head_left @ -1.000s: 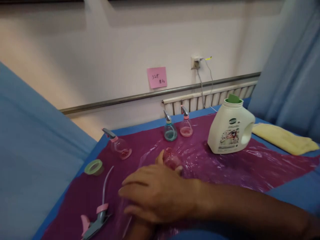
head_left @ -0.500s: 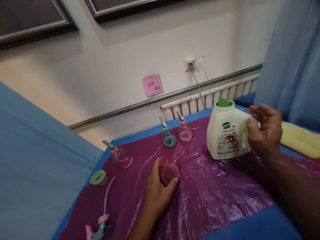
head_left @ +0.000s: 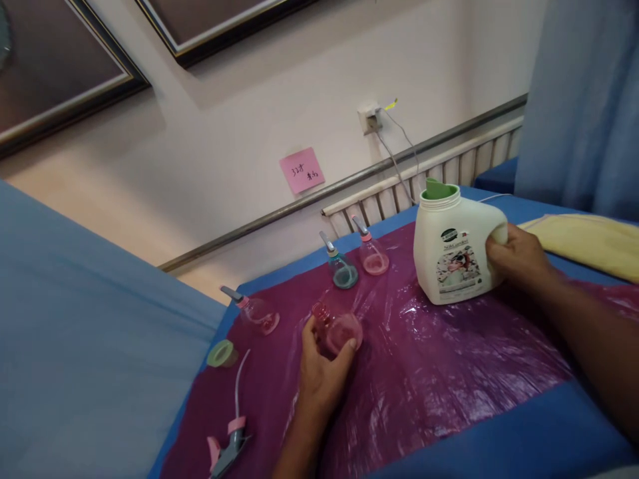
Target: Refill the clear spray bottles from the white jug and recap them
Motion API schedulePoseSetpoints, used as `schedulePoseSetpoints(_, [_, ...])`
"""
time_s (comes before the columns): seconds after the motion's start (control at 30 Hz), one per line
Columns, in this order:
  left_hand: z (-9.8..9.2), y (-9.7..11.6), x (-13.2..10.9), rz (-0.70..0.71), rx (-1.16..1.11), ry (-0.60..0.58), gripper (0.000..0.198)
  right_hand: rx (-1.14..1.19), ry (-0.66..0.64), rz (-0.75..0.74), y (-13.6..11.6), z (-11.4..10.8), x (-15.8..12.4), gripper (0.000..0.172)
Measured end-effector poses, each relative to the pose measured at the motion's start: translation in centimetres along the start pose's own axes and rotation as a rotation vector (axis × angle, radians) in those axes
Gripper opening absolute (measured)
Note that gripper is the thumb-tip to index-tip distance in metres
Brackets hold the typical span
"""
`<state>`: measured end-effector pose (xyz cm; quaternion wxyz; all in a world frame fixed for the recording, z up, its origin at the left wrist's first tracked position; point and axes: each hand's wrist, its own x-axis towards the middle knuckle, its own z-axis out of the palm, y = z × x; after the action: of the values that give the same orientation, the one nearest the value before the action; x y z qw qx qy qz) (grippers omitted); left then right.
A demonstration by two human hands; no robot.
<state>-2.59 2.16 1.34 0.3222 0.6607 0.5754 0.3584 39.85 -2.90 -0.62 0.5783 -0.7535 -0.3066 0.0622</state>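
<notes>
My left hand (head_left: 319,369) is closed round a small open pink bottle (head_left: 337,328), which has no top and stands on the purple plastic sheet (head_left: 424,372). My right hand (head_left: 516,259) grips the handle of a white detergent jug (head_left: 452,246) with an open green spout; the jug stands upright on the sheet. A detached pink and grey spray head (head_left: 227,449) with its long tube lies at the lower left, and a green cap (head_left: 221,353) sits beside it.
Three small spray bottles stand behind: a pink spray bottle (head_left: 257,313) at left, a teal spray bottle (head_left: 342,269) and another pink spray bottle (head_left: 372,256) near the back edge. A yellow cloth (head_left: 589,243) lies at right. The table is blue (head_left: 499,446); a radiator (head_left: 429,179) runs behind it.
My right hand crossed from the left side of the table to the jug and closed on its handle. My left hand kept hold of the open pink bottle.
</notes>
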Motion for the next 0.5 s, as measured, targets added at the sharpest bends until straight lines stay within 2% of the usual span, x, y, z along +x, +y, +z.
schedulePoseSetpoints(0.1, [-0.1,-0.2,0.2,0.002,-0.005,-0.003,0.088,-0.019,-0.024,0.098,-1.0,-0.6,-0.4,0.011])
schedulePoseSetpoints(0.23, [-0.5,0.5,0.2,0.032,-0.034,-0.013,0.086,-0.043,0.014,0.160,-2.0,-1.1,-0.4,0.012])
schedulePoseSetpoints(0.33, [-0.9,1.2,-0.1,0.038,-0.090,-0.019,0.086,-0.059,0.037,0.158,-3.1,-1.8,-0.4,0.014])
schedulePoseSetpoints(0.5, [-1.9,1.1,-1.2,0.070,-0.139,-0.120,0.088,-0.155,0.057,0.108,-5.3,-3.7,0.1,0.015])
